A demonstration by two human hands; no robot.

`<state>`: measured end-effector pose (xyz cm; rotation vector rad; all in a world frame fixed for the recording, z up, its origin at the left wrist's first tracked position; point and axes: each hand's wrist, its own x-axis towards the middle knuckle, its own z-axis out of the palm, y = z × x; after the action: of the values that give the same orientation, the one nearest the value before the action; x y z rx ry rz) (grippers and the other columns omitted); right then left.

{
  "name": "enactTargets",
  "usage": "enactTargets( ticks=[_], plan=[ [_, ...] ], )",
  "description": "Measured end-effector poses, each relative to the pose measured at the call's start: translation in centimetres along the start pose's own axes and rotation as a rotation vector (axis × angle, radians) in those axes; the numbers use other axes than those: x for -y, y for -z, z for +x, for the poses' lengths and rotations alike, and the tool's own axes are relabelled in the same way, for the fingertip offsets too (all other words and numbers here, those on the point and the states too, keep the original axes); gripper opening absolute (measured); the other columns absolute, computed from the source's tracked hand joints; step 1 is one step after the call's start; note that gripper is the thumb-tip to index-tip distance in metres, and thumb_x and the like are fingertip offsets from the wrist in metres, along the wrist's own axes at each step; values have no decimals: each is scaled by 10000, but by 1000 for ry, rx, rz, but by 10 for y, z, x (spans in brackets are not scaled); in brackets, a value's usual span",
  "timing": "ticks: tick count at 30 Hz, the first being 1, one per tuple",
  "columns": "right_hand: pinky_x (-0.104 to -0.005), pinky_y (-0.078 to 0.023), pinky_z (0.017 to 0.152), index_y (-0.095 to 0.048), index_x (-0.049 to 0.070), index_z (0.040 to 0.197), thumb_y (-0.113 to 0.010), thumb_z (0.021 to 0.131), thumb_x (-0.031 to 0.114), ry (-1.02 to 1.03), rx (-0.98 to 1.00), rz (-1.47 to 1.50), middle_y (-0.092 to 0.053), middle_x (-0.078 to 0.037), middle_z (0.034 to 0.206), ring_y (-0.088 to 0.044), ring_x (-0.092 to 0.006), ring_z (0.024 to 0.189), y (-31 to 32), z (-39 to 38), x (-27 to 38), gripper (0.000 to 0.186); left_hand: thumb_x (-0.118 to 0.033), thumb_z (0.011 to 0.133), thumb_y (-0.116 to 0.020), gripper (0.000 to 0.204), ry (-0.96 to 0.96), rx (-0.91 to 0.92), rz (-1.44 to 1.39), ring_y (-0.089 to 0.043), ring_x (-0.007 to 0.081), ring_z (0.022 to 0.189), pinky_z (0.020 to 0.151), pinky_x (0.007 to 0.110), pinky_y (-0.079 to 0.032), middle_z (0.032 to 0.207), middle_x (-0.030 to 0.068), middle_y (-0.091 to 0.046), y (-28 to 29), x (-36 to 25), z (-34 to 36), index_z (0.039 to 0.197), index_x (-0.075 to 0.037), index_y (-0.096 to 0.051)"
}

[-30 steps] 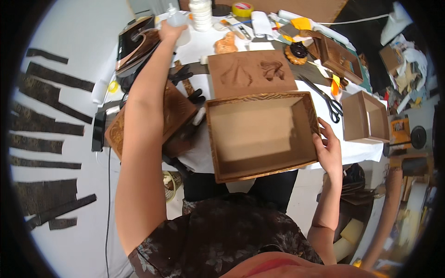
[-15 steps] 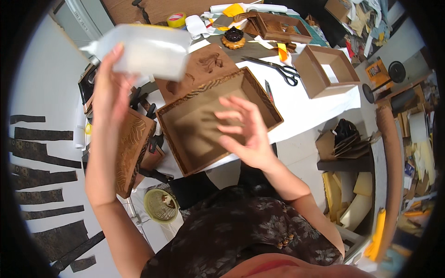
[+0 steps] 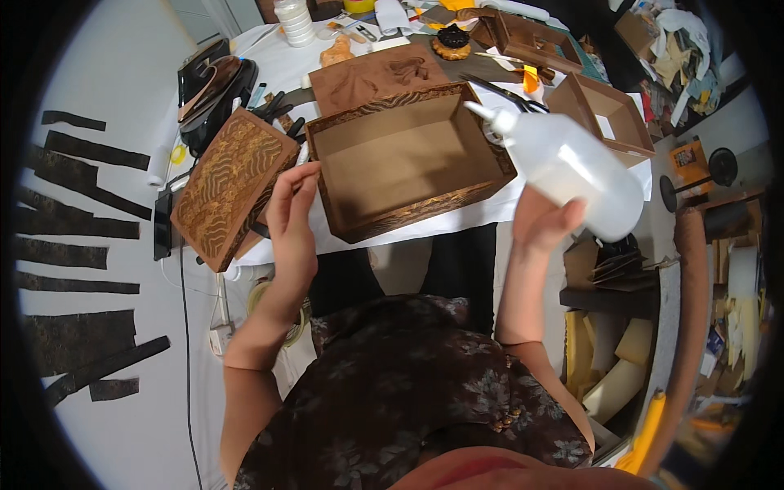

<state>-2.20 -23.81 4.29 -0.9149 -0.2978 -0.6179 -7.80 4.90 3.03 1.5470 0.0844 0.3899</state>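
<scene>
A translucent white squeeze bottle [image 3: 572,167] with a pointed nozzle is gripped in my right hand [image 3: 543,220]. It is tilted, its nozzle toward the right wall of an open box [image 3: 400,151]. This box has a plain brown inside and wavy-patterned walls, and stands on the white-covered table. By its left wall my left hand [image 3: 294,216] is closed, the fingertips brought together. A small white pointed piece [image 3: 303,153] shows at these fingertips; whether they hold it is unclear. Left of that hand lies a patterned brown box or lid [image 3: 233,184], tilted.
Behind the box lies a carved brown panel [image 3: 380,75]. Black scissors [image 3: 506,94] and a smaller open box [image 3: 600,114] are at the right. Dark tools [image 3: 273,108] crowd the left. Dark fabric strips [image 3: 90,253] lie farther left; foam pieces [image 3: 612,367] fill a right-hand shelf.
The squeeze bottle has passed from my left hand to my right, moving across to the right. My left hand has come down beside the box. My right hand, open before, now grips the bottle.
</scene>
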Motion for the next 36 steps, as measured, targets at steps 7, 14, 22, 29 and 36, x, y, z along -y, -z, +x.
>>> enactTargets(
  ticks=[7,14,22,29,36],
  plan=[
    [-554,-342,1073,-300,110,1404,-750,703,506,-357,-117,294,-398,-123,1382,-382,-305,1300,30,37,-33,922,-331,893,-550,599,460,26,-370,-481,229,1195,989,354,-381,1306,133,-477,-14,45,25,1376,-31,-361],
    [-548,-427,1012,-323,115,1395,-753,706,507,-311,-132,316,-422,-139,1357,-428,-358,1258,57,28,-43,901,-366,833,-557,719,497,26,-507,-466,255,1190,965,387,-417,1332,120,-423,-25,54,13,1441,-127,-255],
    [-533,-435,1002,-343,120,1390,-752,669,572,-217,-96,251,-432,-161,1352,-428,-408,1247,56,23,-20,944,-187,813,-542,718,198,25,-527,-499,237,1159,960,344,-420,1320,128,-451,-34,16,13,1451,-60,-238],
    [-586,-196,1121,-276,6,1415,-758,593,652,-83,140,91,-290,-314,1427,-289,-476,1327,16,23,9,1151,-225,724,-696,901,-502,-72,-250,-416,254,1240,999,367,-375,1403,167,-342,-22,43,25,1460,19,-237],
    [-511,-423,994,-365,-12,1349,-811,677,338,-294,500,-69,-495,-246,1272,-485,-401,1207,-19,-37,-17,879,-415,692,-743,971,-743,-148,19,-310,311,1316,1044,429,-326,1417,182,-203,-6,76,30,1419,59,-308]
  ],
)
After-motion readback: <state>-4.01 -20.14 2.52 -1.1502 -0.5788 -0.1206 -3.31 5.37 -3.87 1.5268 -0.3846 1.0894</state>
